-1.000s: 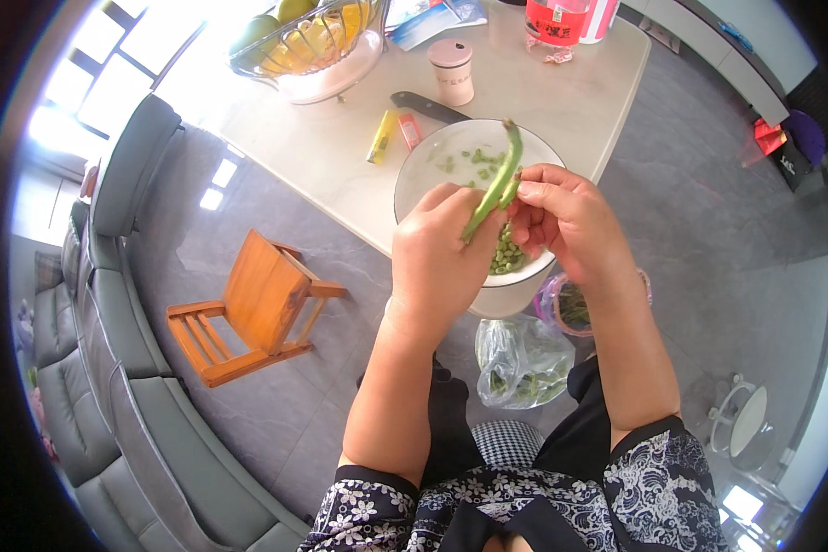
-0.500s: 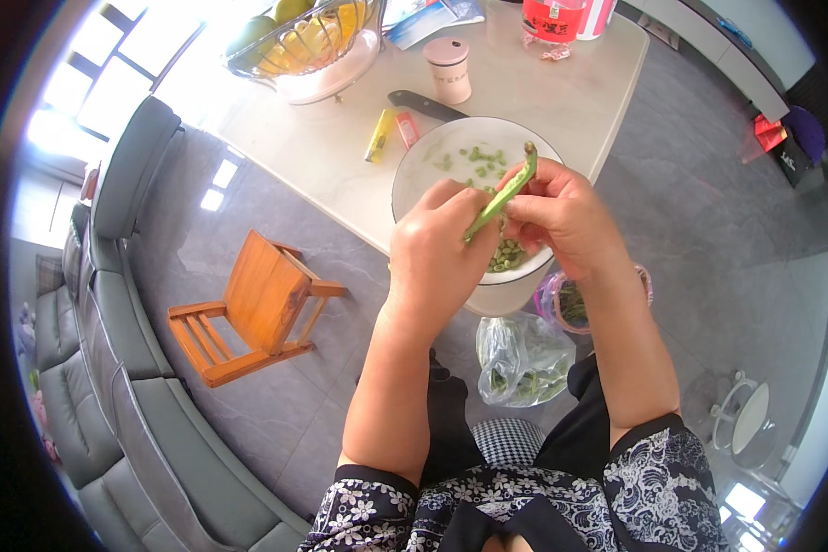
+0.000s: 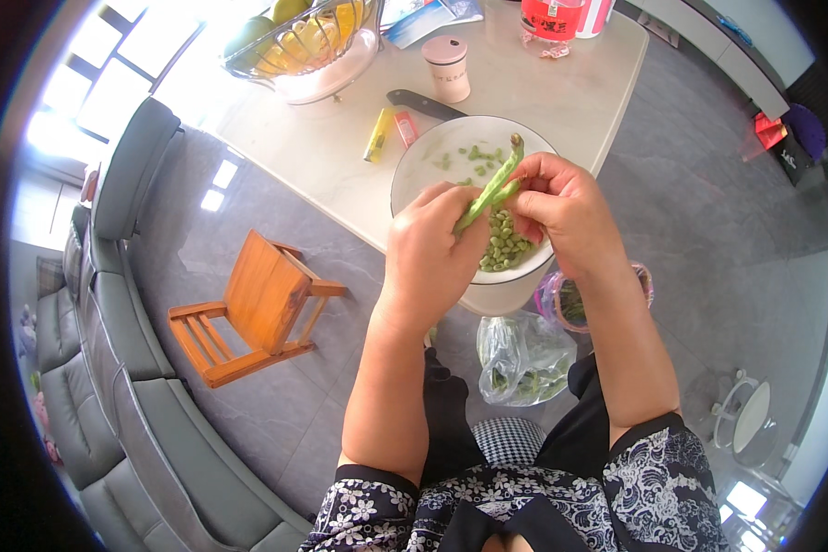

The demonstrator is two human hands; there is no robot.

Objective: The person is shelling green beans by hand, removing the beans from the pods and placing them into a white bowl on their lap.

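Chair of smooth orange-brown wood (image 3: 258,290), one, stands at left; next, the left hand (image 3: 432,241) grips one long, slender green bean pod (image 3: 497,180) above one round, white, dark-rimmed bowl (image 3: 418,177) holding many small oval green beans (image 3: 501,253); the right hand (image 3: 567,208) pinches the pod's side

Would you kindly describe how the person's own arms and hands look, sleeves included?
The left hand and right hand wear no gloves, and no watch shows. The short left sleeve is black with white flowers; the right sleeve carries denser white swirls. Both end in plain black cuffs.
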